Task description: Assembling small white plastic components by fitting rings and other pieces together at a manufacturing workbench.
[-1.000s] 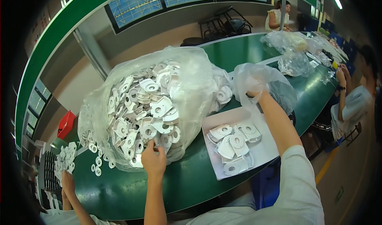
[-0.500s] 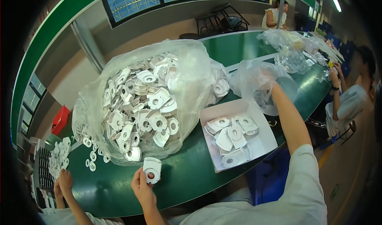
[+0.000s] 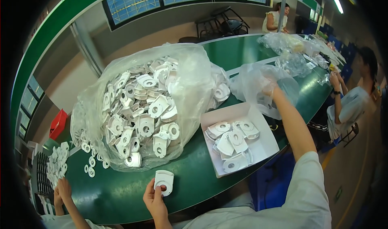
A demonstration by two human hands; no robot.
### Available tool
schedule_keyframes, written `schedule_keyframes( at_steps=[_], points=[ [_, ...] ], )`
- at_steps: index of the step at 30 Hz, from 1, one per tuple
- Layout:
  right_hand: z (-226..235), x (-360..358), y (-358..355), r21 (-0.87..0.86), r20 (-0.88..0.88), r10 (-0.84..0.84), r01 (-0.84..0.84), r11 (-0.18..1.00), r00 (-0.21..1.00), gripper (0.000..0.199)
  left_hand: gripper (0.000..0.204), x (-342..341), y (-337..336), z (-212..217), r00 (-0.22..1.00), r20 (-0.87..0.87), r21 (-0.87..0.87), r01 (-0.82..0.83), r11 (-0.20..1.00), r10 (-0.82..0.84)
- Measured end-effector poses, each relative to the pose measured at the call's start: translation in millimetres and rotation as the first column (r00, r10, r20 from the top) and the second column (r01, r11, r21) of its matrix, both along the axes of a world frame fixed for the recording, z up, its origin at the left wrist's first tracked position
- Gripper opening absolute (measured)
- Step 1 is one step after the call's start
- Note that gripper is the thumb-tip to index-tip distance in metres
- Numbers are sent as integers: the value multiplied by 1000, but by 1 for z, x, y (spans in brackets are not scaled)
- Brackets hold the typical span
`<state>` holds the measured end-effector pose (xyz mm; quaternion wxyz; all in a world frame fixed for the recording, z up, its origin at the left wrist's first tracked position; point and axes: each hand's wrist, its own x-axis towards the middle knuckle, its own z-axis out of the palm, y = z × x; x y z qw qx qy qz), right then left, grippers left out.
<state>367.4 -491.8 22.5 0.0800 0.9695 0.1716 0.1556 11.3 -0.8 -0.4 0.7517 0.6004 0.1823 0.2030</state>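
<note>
A worker's left hand, low in the frame's centre, now pinches one white plastic part clear of the big clear bag of parts it was pressed against a second ago; the piece hangs just above the green tabletop, so one part has been taken from the heap. The right hand stays stretched toward the upper right, seemingly gripping a smaller clear bag, though the film blurs its fingers. A white tray of like parts lies between them. Another person's hands work at lower left.
</note>
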Motion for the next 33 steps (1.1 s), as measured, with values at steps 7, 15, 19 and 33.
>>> schedule_keyframes(
  at_steps=[7,15,19,33],
  points=[
    [78,-169,71,942,-277,-45,280,184,960,21,20,-8,6,-3,999,32,65,-7,998,5],
    [81,-315,225,966,-118,534,-28,258,837,11,24,10,-24,26,936,-126,11,334,943,-330],
    [59,-314,280,935,-24,650,-213,284,760,23,26,4,-29,29,900,-130,-55,411,910,-415],
    [28,-316,327,970,-245,646,191,154,723,32,32,-26,-19,36,879,61,-201,474,857,-473]
  ],
)
